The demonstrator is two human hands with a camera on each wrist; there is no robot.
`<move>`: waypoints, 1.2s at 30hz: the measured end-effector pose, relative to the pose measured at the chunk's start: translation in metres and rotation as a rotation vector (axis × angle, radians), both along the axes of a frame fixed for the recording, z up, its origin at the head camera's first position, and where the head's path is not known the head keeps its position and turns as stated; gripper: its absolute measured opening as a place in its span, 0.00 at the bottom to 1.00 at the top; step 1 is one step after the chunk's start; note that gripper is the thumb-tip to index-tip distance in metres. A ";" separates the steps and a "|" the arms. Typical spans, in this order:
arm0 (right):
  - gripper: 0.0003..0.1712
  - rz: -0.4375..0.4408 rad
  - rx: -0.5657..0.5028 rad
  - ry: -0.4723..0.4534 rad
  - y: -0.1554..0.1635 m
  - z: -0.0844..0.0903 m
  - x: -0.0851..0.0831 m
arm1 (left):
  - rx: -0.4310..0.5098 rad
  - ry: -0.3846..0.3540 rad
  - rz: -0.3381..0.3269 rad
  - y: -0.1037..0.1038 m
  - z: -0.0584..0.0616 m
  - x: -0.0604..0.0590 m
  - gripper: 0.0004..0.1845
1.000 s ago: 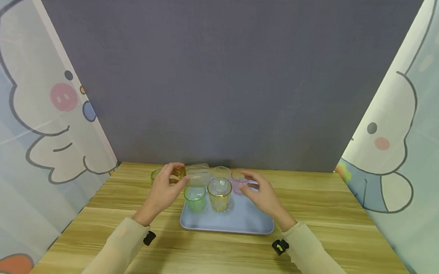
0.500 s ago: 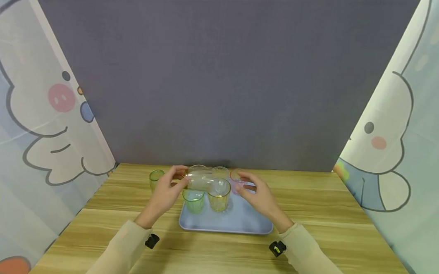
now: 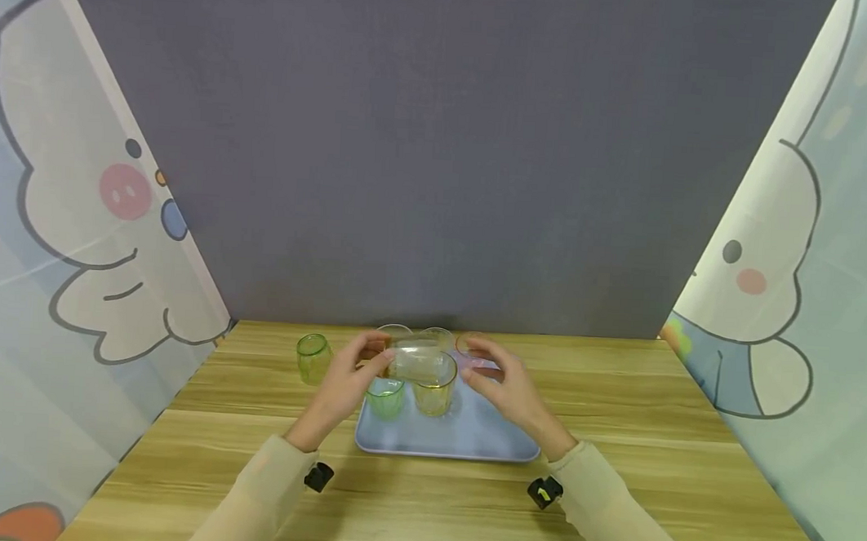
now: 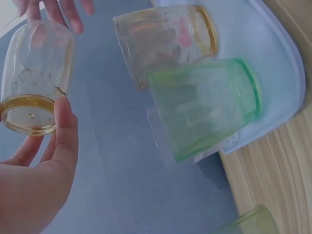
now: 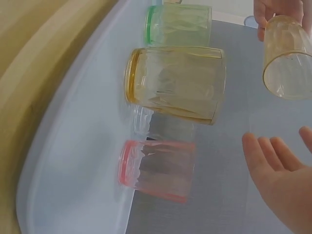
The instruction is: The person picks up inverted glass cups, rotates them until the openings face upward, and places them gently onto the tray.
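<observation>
My left hand grips a clear glass with an amber base, tipped on its side above the tray. In the left wrist view the thumb lies along that glass. My right hand hovers open just right of it, palm towards the glass, not touching it. On the light blue tray stand a green glass, an amber glass and a pink glass.
Another green glass stands on the wooden table left of the tray. Two more clear glasses stand at the tray's far edge. A grey backdrop closes off the table behind, with cartoon curtains on both sides.
My left hand has carried the tipped glass rightward, from over the green glass to over the amber one. The right hand has drawn slightly closer to it.
</observation>
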State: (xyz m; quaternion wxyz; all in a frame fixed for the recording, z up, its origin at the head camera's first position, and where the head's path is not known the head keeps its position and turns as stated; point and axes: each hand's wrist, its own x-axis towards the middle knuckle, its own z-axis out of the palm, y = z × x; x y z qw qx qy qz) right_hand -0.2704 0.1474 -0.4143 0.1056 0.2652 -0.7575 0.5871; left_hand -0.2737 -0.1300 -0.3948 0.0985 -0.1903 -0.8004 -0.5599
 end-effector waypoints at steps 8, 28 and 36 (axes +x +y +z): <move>0.35 0.108 -0.010 0.045 -0.001 0.000 0.002 | 0.011 0.000 -0.053 0.010 -0.002 0.004 0.19; 0.38 0.200 -0.090 0.005 -0.003 0.001 0.011 | 0.031 -0.016 -0.114 0.025 -0.005 0.014 0.19; 0.36 0.215 -0.120 0.003 -0.003 0.001 0.011 | 0.036 -0.054 -0.139 0.025 -0.007 0.013 0.20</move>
